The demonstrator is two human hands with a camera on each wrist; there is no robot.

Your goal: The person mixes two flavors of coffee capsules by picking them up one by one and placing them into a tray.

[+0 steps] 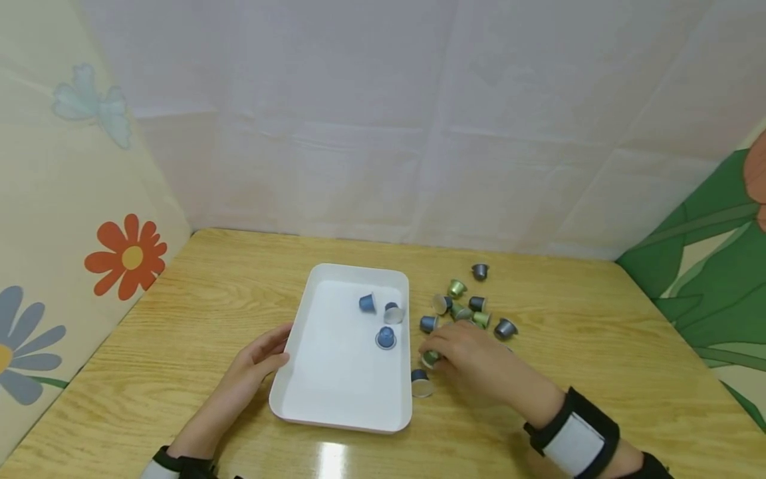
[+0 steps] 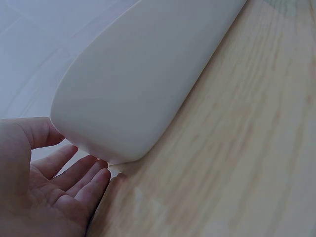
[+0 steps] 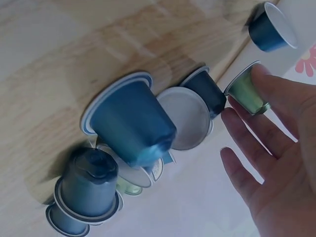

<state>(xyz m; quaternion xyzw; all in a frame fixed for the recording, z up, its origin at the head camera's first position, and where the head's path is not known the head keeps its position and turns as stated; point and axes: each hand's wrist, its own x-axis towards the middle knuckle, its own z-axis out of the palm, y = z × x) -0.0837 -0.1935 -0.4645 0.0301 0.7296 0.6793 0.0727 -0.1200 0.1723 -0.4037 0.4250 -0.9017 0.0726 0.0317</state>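
A white rectangular tray [image 1: 341, 392] lies on the table, with three blue coffee capsules [image 1: 385, 337] inside toward its right side. My left hand [image 1: 254, 359] holds the tray's left edge; in the left wrist view the thumb and fingertips meet the tray's outer wall [image 2: 133, 84]. Just right of the tray, my right hand [image 1: 463, 346] pinches a green coffee capsule [image 3: 247, 91] between thumb and fingers, partly hidden by the hand in the head view. Close by are a blue capsule [image 1: 428, 324] and a dark blue one with a pale lid [image 1: 422, 386].
Several more green, blue and dark grey capsules lie scattered beyond my right hand, among them a light green one [image 1: 457, 288] and a grey one [image 1: 505, 328]. A white cloth backdrop [image 1: 383, 133] rises behind the wooden table [image 1: 239, 279], with patterned panels at both sides.
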